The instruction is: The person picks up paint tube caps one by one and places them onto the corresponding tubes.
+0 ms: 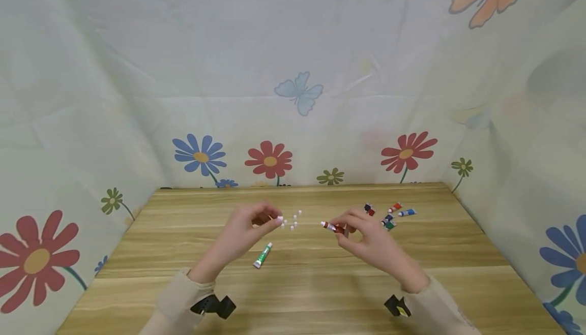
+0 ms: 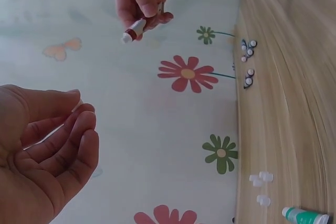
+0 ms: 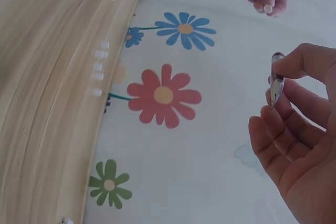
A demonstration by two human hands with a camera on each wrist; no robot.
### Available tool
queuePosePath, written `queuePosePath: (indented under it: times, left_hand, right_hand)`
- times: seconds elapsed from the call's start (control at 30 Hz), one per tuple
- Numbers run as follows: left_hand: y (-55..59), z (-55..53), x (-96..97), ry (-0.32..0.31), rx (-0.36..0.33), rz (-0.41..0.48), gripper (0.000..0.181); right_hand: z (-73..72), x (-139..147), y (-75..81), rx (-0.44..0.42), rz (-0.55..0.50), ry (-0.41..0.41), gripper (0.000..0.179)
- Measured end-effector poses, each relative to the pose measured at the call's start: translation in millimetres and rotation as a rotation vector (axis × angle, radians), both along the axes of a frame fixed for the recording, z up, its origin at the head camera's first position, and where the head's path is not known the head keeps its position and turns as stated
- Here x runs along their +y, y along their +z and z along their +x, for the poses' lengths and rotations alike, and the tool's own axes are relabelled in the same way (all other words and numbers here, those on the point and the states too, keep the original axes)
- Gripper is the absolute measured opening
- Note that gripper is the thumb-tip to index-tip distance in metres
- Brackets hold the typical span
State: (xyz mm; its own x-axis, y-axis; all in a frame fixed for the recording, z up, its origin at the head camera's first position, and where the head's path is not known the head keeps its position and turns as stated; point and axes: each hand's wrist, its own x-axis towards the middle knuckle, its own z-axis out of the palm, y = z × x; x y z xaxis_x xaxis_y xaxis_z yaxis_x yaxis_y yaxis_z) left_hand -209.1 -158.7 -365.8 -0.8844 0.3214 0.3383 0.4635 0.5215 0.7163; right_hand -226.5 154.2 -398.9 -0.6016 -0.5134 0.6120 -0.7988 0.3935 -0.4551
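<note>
White cap & red tube held apart, one per grip

We've got the L grip pinched narrow on the cap, thumb & fingertips only; the R grip holds the tube, white tip twd the L grip. Both are up off the counter, open gap btwn. Loose caps lie just R of the L grip; a green tube lies nr the L grip, on our side of it. More tubes lie R of the R grip, a bit farther from us.

Step in hand, we'd judge: cap handling on the red tube; can't tell if fitting or removing, tip's too small to read. Next move prob. calls for a light, firm L pinch either way, cap being tiny & easy to drop. If fitting, we'd line it up w/ the tip, R grip steady; if not, loose caps are handy nr the L grip.
</note>
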Motion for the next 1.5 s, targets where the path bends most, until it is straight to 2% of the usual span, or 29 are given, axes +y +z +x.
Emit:
queuePosePath:
  times: [0.23, 0.57, 0.87, 1.1, 1.23, 1.5]
  left_hand:
    - [-3.5, 3.5, 5.8, -0.037, -0.032, 0.054, 0.015]
    - [-4.3, 9.8, 17.7, -0.086, -0.048, 0.102, 0.015]
    - [-4.6, 16.4, 26.3, -0.117, -0.059, 0.089, 0.013]
    - [-6.1, 17.7, 30.7, -0.143, -0.05, 0.08, 0.013]
    - [-7.6, 16.4, 32.5, -0.163, -0.047, 0.09, 0.014]
    - [-10.8, 19.7, 35.8, -0.149, -0.078, 0.082, 0.014]
  right_hand:
    - [6.9, -12, 1.9, 0.065, -0.001, 0.055, 0.028]
    - [12.7, -22, 5.4, 0.091, -0.001, 0.091, 0.028]
    - [15.3, -26, 4.9, 0.096, -0.021, 0.127, 0.028]
    - [19.5, -28, 6.5, 0.076, -0.004, 0.152, 0.027]
    - [19.6, -29, 7.6, 0.098, -0.003, 0.162, 0.027]
    - [21.6, -30, 7.8, 0.161, 0.029, 0.135, 0.027]
